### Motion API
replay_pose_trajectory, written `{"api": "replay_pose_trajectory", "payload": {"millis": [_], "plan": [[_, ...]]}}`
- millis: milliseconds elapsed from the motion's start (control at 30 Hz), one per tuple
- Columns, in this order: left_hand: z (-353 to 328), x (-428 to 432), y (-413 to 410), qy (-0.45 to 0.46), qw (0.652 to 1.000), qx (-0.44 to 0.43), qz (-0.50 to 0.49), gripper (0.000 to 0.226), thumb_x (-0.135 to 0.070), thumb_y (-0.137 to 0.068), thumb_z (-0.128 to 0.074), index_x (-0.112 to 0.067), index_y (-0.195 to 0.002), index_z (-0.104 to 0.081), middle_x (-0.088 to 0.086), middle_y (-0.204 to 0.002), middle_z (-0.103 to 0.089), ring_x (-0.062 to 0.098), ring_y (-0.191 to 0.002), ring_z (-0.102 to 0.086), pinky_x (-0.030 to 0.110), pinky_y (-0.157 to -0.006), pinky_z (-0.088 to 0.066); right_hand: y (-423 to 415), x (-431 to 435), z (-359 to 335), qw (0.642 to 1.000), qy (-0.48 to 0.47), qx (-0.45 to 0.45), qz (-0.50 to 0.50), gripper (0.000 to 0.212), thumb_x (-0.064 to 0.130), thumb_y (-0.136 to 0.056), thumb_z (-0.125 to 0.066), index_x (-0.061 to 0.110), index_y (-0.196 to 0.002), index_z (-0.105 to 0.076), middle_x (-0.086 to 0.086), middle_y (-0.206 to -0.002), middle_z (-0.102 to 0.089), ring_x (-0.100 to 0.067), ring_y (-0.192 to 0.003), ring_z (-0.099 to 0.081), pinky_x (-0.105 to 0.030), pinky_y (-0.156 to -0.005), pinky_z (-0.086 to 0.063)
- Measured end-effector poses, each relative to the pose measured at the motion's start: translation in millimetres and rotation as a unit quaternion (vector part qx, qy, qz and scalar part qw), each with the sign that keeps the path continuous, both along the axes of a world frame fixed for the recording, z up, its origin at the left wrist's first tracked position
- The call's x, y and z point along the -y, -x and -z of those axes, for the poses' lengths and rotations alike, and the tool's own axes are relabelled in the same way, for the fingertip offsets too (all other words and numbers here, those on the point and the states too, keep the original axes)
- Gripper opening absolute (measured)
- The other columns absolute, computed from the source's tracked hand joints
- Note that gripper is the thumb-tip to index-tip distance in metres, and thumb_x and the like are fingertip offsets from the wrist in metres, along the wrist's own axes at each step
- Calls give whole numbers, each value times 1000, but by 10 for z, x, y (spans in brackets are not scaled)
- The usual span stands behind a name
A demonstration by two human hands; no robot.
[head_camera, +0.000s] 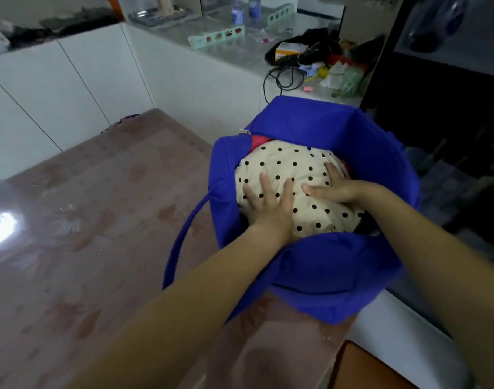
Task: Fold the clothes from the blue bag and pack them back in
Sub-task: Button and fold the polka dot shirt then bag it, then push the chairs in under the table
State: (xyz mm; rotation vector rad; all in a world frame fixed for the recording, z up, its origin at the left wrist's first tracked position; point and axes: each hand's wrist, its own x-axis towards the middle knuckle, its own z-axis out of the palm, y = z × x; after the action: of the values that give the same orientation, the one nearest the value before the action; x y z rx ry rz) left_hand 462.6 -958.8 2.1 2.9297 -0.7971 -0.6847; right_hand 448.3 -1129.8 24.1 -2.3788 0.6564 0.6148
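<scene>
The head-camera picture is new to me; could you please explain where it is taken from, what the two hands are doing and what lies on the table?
There is no machine here: a person wears one wide-angle camera on the head, looking down at their own bare arms. The left hand and the right hand lie flat on a cream polka-dot garment, the top item inside the open blue bag. Neither hand has a grip on anything; they seem to press the cloth down. Some red cloth shows beneath. The bag stands on a glossy brown table. Behind is a white counter with bottles and cables.
</scene>
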Motion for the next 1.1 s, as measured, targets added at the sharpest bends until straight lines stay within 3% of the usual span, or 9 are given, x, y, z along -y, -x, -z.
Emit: {"api": "replay_pose_trajectory", "payload": {"millis": [167, 267, 367, 467, 567, 667, 800, 967, 1100], "plan": [[-265, -164, -29, 26, 997, -75, 7, 106, -47, -83, -63, -36, -144, 23, 11, -147, 40, 49, -136, 22, 65, -111, -7, 74, -83, -123, 999, 28, 26, 2, 107, 73, -76, -50, 24, -150, 9, 0, -159, 11, -25, -146, 2, -43, -117, -8], [-672, -498, 71, 109, 990, -68, 63, 99, -64, -78, -58, -22, -151, -5, 8, -159, -4, 28, -144, -12, 41, -116, -20, 339, -268, -447, 994, 37, 91, -36, 87, 65, -83, -50, 23, -151, -14, -4, -158, -14, -25, -144, -17, -40, -116, -19], [-955, -1027, 438, 267, 960, -26, 80, 75, -55, -82, -59, -24, -145, -32, -7, -149, -37, 8, -134, -36, 25, -109, -32, 878, -567, -742, 975, 6, 221, -37, 70, 55, -81, -59, 27, -142, -38, -2, -145, -42, -16, -129, -44, -35, -108, -36], [-973, -1737, 985, 401, 913, -42, 54, 58, -51, -81, -65, -31, -133, -48, -17, -130, -54, -9, -117, -48, 12, -98, -40, 1668, -992, -861, 929, 25, 366, -41, 67, 57, -76, -58, 32, -137, -43, 10, -134, -53, -3, -119, -50, -28, -102, -42], [-686, -2535, 1539, 420, 905, -68, 14, 56, -67, -68, -60, -45, -119, -52, -27, -114, -62, -12, -109, -54, 7, -89, -42, 2511, -1529, -699, 902, -30, 430, -11, 61, 64, -78, -57, 36, -132, -48, 17, -125, -57, 2, -113, -55, -23, -95, -47], [-265, -3296, 2131, 373, 924, -84, -4, 66, -91, -58, -45, -55, -113, -50, -41, -114, -53, -16, -104, -54, 6, -80, -44, 3334, -2220, -290, 904, -81, 417, 40, 62, 78, -68, -54, 50, -123, -49, 21, -117, -61, 1, -106, -60, -28, -91, -49], [95, -4095, 2940, 363, 921, -143, -6, 70, -93, -56, -42, -55, -114, -50, -45, -112, -49, -13, -98, -58, 3, -75, -42, 4231, -3273, 191, 923, -112, 360, 72, 61, 91, -54, -49, 74, -112, -37, 38, -117, -53, 7, -99, -61, -25, -85, -52], [200, -4888, 3705, 338, 924, -178, -34, 78, -96, -52, -40, -54, -118, -39, -44, -111, -49, -14, -101, -55, 9, -85, -44, 4983, -4272, 115, 953, -102, 282, 33, 55, 51, -79, -60, 70, -115, -23, 40, -119, -42, 20, -103, -47, -6, -82, -45], [101, -5424, 4141, 330, 919, -203, -69, 77, -94, -51, -44, -56, -118, -40, -40, -107, -56, -13, -102, -55, 17, -90, -47, 5353, -4732, -56, 956, -106, 273, 30, 54, 58, -74, -54, 67, -115, -20, 38, -114, -44, 21, -100, -48, -5, -77, -45]]}}
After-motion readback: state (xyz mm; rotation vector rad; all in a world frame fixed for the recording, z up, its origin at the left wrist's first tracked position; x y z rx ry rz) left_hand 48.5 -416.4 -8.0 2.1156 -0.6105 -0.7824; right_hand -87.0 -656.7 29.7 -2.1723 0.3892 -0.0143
